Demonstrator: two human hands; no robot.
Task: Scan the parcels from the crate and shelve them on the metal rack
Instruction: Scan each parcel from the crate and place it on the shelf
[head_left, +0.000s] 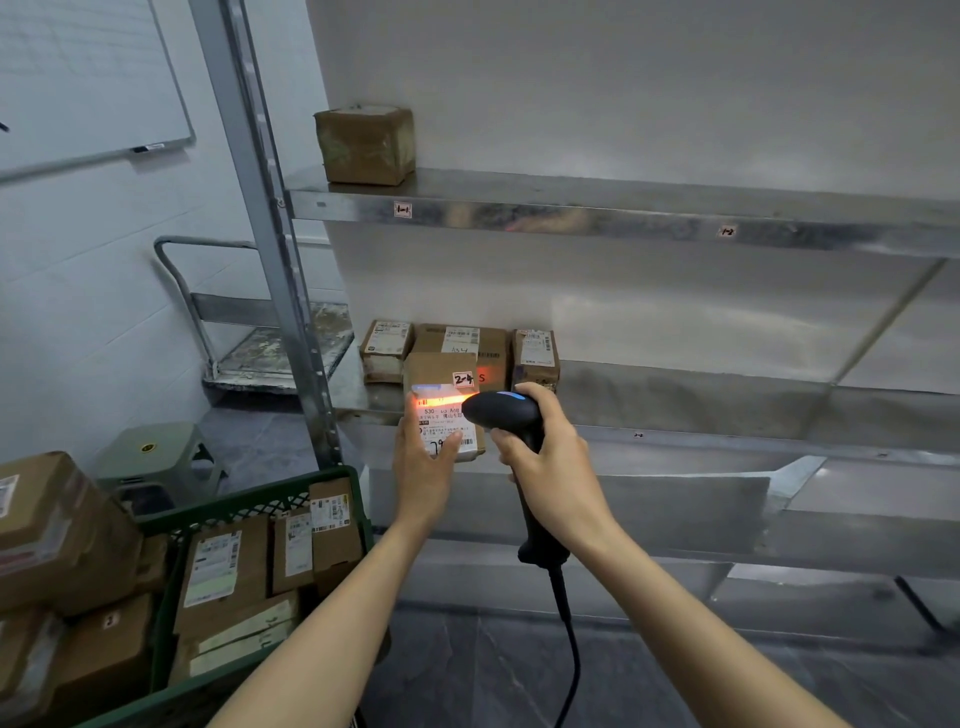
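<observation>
Far left: loose cardboard boxes (57, 530) stacked beside the green crate (249, 499). In the crate we count several labelled parcels (218, 566), standing on edge or lying flat.

Centre: left hand (423, 467) holds one parcel (444, 410) up in front of the metal rack (675, 218). The grip is at the parcel's lower left. The thumb lies curled across the lower part of the white label and the fingers are hidden behind the box. Most of the parcel stands above the hand. A handwritten tag on it reads "2-4".

An orange-red scan line lies across the top of the label. The scanner (506, 415) head is just right of the parcel and points left at it. We cannot tell whether they touch.

Right hand (550, 462) is wrapped closed round the scanner handle, and the cable hangs below.

Behind the held parcel, shelved parcels (467, 343) sit at the back of the middle shelf. One brown box (366, 145) sits on the top shelf, at its left end.
</observation>
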